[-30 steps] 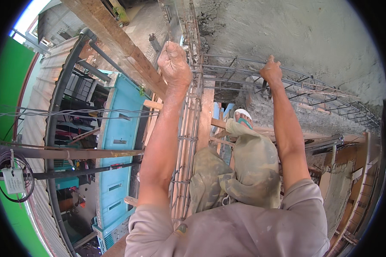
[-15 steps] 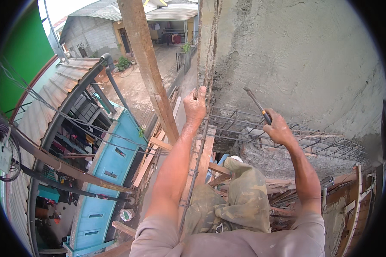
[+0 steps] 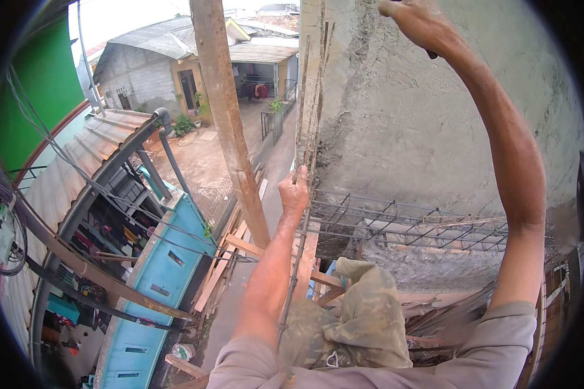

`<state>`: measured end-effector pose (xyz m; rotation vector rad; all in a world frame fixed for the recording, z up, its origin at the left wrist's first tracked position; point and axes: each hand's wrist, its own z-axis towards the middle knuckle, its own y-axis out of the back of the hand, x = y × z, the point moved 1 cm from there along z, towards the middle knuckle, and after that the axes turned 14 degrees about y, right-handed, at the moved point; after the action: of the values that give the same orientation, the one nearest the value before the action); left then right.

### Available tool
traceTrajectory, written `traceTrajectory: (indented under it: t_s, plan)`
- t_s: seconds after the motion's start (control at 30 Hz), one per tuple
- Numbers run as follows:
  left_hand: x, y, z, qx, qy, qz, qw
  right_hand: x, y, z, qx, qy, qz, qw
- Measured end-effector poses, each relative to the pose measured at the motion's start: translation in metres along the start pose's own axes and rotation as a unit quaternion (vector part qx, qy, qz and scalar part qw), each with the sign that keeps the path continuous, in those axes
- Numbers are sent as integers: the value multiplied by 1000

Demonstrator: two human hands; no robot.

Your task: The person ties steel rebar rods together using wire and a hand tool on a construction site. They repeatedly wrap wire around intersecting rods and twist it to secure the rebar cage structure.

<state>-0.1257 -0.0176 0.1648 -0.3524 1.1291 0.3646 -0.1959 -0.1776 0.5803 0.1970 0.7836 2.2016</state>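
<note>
My left hand (image 3: 293, 193) is closed in a fist with the thumb up, against the foot of a narrow upright wooden board (image 3: 310, 78) and thin steel bars (image 3: 326, 65) at the wall's edge. What its fingers hold is too small to make out. High in front of the grey plastered wall (image 3: 448, 142), my right hand (image 3: 418, 24) is closed on a tool that looks like a hammer. Only the dark end of its handle (image 3: 432, 54) shows below the fist; its head is out of the picture.
A rebar cage (image 3: 409, 223) runs rightward along the wall's base above rough concrete. Left of my left arm stands a slanting timber post (image 3: 230, 123). Cables (image 3: 91, 172) cross the left side, above a turquoise wall (image 3: 150, 285). Loose planks (image 3: 217, 269) lie below.
My right hand has swung up from beside the rebar cage to the top of the view, carrying the hammer. My left hand sits lower in the picture, still closed; the whole view has tilted upward.
</note>
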Motion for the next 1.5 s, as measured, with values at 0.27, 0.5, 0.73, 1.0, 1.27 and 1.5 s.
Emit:
traceTrajectory:
  t_s: [0.27, 0.5, 0.73, 1.0, 1.27, 1.5]
  plan:
    - [4, 12, -3, 13, 6, 35, 999, 3, -39, -27, 57, 2, 40, 998]
    - [9, 7, 2, 18, -6, 25, 1000, -2, -21, -14, 114, 62, -36, 991]
    - [25, 7, -5, 18, 10, 38, 999, -4, -43, -40, 131, 154, -150, 968]
    - [30, 11, -10, 28, 19, 38, 999, 20, -25, -39, 181, 77, -63, 978]
    - [114, 30, -51, 25, 62, 82, 994, -7, -66, -67, 252, 92, -150, 952]
    - [138, 30, -43, 90, 105, 87, 987, -32, -142, -126, 131, -44, 43, 989]
